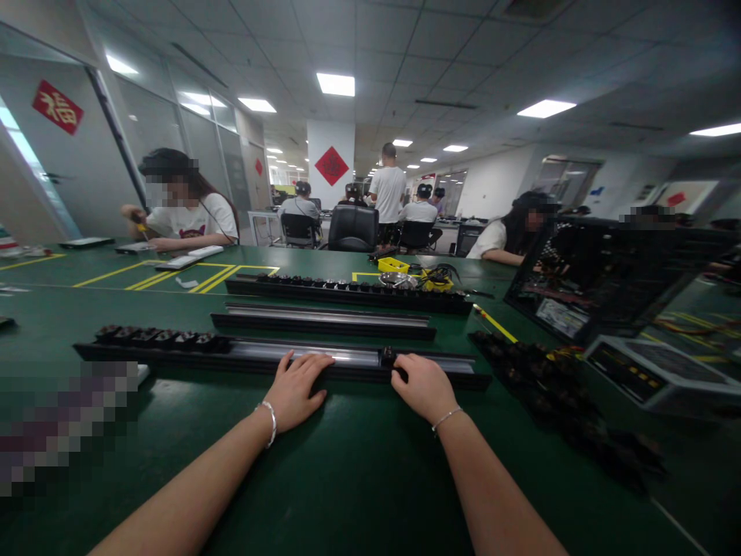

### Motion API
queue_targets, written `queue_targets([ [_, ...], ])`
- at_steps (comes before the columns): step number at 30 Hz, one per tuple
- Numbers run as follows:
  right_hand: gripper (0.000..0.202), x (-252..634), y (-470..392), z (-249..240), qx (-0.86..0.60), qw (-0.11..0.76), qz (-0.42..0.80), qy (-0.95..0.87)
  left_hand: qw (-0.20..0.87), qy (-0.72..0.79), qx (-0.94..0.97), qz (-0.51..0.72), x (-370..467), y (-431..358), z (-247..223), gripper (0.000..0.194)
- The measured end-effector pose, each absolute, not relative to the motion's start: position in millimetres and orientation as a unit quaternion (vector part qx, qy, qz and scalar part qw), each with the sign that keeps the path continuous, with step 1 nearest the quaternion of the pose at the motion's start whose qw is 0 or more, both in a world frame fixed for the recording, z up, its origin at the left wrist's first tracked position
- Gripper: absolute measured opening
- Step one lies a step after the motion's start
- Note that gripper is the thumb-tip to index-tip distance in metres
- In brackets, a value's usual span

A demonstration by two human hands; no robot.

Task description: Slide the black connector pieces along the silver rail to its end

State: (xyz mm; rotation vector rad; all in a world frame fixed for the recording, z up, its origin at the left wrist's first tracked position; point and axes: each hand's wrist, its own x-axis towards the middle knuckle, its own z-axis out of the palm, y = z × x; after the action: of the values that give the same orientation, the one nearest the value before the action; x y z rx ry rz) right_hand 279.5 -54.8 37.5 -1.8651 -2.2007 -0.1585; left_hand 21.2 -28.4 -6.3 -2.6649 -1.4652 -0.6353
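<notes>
A long black rail (347,354) with a shiny silver channel lies across the green table before me. Several small black pieces (156,337) sit in a row in its left end. My left hand (298,390) rests on the rail's near edge, fingers stretched out and holding nothing. Toward the right end, my right hand (425,386) closes its fingers on a small black block (387,355) standing in the channel; the fingertips are partly hidden. A second rail (324,316) with a bare channel lies behind, and beyond it a third rail (347,292) filled with black pieces.
Loose black pieces (544,386) are heaped at the right, beside a power supply unit (660,374) and an open computer case (614,278). Yellow bins (394,265) and a metal bowl (398,279) stand behind the rails. Co-workers (185,205) sit across the table.
</notes>
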Motion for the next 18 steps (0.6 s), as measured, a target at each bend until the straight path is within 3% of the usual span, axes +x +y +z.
queue_targets([
  [9,0.025,281,-55,35,-0.648,0.154,-0.061,-0.744,0.022,-0.473,-0.857,-0.205,21,-29,-6,0.053],
  [14,0.028,270,-51,26,-0.674,0.24,-0.069,-0.695,0.015,-0.474,-0.856,-0.207,23,-29,-6,0.053],
  [18,0.045,258,-45,16,-0.701,0.286,-0.074,-0.649,0.009,-0.481,-0.85,-0.215,25,-29,-7,0.05],
])
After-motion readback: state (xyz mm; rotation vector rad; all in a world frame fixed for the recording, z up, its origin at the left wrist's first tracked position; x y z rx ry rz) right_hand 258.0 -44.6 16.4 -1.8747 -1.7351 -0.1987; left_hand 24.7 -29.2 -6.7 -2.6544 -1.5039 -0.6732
